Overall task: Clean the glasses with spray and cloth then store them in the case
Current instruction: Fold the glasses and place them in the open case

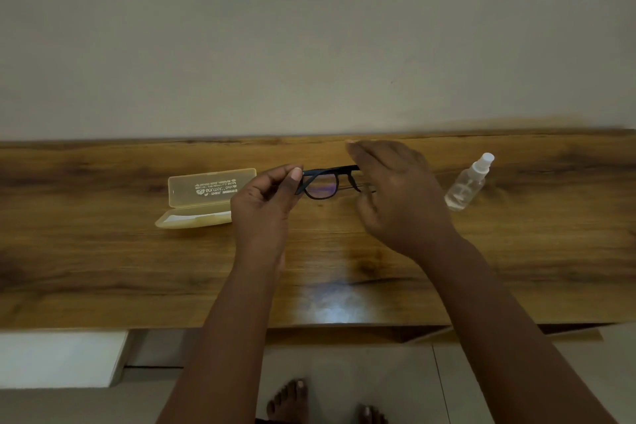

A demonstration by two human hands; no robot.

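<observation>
Black-framed glasses (325, 182) hang just above the wooden table (103, 268). My left hand (265, 203) pinches their left corner between thumb and fingers. My right hand (399, 193) hovers over the glasses' right side with fingers spread, covering that lens; I cannot tell whether it touches the frame. A pale yellow translucent case (206, 196) lies open to the left, lid raised, with something pale inside. A small clear spray bottle (466, 184) with a white cap stands to the right. No cloth is clearly visible.
The table runs along a plain wall (309, 45). Below its front edge are a tiled floor, my bare feet (289, 403) and a white box-like object (58, 358) at the lower left.
</observation>
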